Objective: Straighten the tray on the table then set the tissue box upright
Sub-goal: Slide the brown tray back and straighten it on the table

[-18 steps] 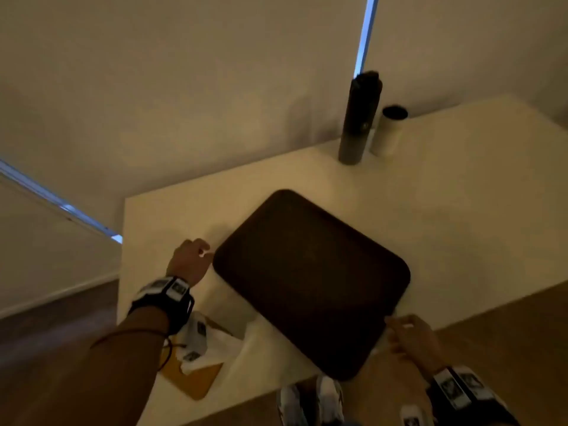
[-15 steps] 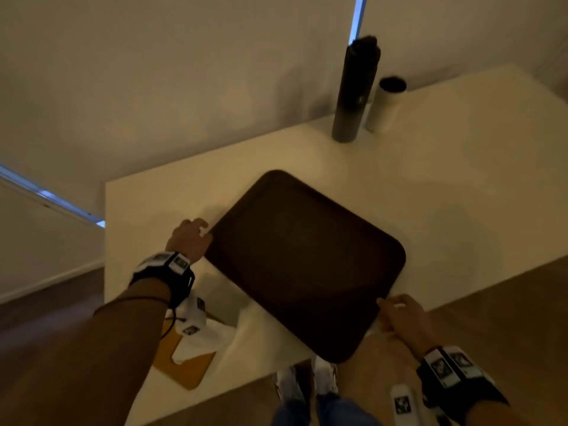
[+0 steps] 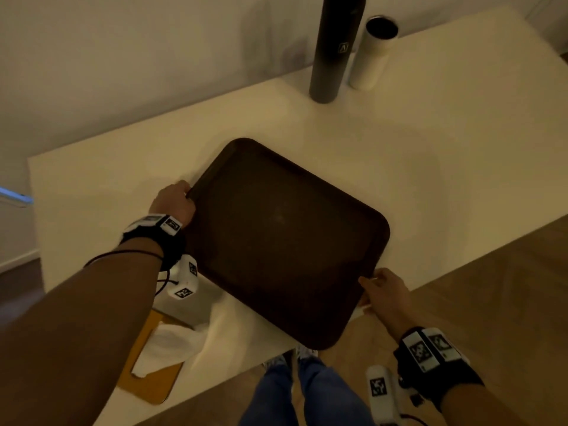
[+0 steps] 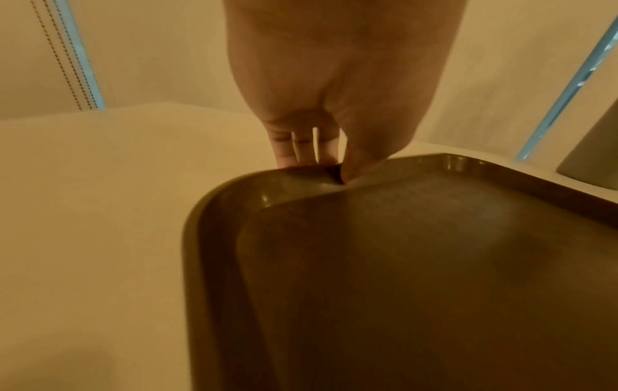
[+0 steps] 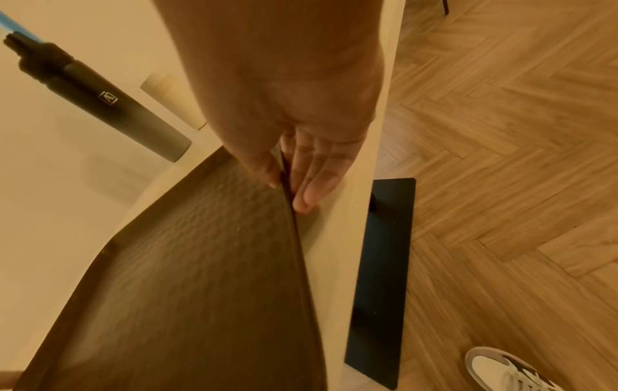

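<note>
A dark brown tray (image 3: 285, 241) lies skewed on the white table (image 3: 445, 133), one corner hanging over the near edge. My left hand (image 3: 176, 202) grips its left rim, thumb on top (image 4: 354, 169) and fingers (image 4: 301, 148) behind the edge. My right hand (image 3: 381, 290) pinches the right rim near the table's front edge, thumb inside the tray (image 5: 264, 169), fingers (image 5: 314, 182) outside it. The tissue box (image 3: 147, 361), yellow-brown with white tissue spilling out, lies on its side at the near left, partly hidden by my left forearm.
A tall dark bottle (image 3: 333, 47) and a white cylindrical cup (image 3: 373, 50) stand at the table's far edge by the wall. A black table foot (image 5: 381, 277) and wooden floor lie below the front edge. My shoes (image 5: 511, 370) stand close to the table.
Both hands have closed in from beside the tray and now grip its left and right rims. The view has tilted down and nearer.
</note>
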### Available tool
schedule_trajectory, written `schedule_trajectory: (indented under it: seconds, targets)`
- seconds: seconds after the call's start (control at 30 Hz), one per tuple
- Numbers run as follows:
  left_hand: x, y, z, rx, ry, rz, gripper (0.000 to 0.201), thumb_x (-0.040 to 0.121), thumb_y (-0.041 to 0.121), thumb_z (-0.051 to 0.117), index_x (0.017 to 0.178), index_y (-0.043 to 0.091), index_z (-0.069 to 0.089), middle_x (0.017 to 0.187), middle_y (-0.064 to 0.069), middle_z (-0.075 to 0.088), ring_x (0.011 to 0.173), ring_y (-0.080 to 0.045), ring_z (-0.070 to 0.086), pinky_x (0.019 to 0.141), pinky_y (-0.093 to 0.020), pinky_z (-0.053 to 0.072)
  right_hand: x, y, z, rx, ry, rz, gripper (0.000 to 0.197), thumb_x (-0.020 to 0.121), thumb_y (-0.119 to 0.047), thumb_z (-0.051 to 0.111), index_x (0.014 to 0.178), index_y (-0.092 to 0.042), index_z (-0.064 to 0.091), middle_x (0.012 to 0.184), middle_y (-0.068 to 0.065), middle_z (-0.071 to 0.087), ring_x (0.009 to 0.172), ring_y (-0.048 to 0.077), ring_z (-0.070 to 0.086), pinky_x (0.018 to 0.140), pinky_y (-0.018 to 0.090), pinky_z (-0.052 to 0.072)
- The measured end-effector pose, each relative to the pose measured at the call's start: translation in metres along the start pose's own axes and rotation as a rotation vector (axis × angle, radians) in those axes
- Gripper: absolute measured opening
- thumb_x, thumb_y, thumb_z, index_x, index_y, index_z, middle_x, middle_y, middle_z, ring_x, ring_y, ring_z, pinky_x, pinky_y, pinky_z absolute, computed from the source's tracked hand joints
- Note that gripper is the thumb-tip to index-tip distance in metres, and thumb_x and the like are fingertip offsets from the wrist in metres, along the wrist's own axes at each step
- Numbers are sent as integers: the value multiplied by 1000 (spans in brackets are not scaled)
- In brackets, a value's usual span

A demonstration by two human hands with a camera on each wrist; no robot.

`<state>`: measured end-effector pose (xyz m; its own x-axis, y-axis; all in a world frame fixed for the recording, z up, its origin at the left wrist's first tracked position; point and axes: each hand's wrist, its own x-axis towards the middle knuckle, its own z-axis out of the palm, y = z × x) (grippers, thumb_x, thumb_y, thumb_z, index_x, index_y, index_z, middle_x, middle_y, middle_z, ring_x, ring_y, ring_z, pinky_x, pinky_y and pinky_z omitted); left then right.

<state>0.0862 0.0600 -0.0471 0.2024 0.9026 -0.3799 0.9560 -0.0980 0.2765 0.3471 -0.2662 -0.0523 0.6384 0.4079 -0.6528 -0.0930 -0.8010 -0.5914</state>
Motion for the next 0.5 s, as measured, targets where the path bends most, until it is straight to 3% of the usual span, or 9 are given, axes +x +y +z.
schedule_trajectory:
  seconds: [0.13, 0.27, 0.4, 0.5]
  targets:
    - [-2, -9, -5, -35, 21, -72, 32, 86, 8, 47, 117, 5, 57, 119, -25, 62, 102, -43, 60, 76, -40, 44, 12, -15, -3, 21, 73, -68, 13, 89, -21, 62, 99, -13, 62, 76, 10, 71, 68, 24, 68, 55, 35, 57]
    - [-9, -23, -8, -105, 46, -186, 32, 85, 9, 46, 115, 3, 57, 117, -26, 62, 101, -45, 60, 75, -40, 44, 26, -36, 6, 22, 13, -114, 18, 87, -22, 64, 104, -15, 61, 85, 9, 70, 75, 25, 69, 64, 39, 59]
    - [-22, -33, -2, -230, 103, -335, 34, 84, 7, 46, 116, 2, 57, 118, -27, 62, 103, -45, 60, 77, -40, 43, 47, -64, 19, -21, 45, -218, 25, 85, -5, 58, 109, -13, 60, 87, -1, 64, 79, 19, 62, 63, 26, 49]
    - [-27, -41, 2, -289, 140, -396, 36, 84, 6, 47, 118, 2, 59, 119, -26, 62, 105, -44, 59, 81, -42, 46, 69, -90, 25, -71, 91, -332, 32, 85, -1, 54, 114, -12, 62, 94, 4, 64, 82, 24, 63, 68, 28, 48]
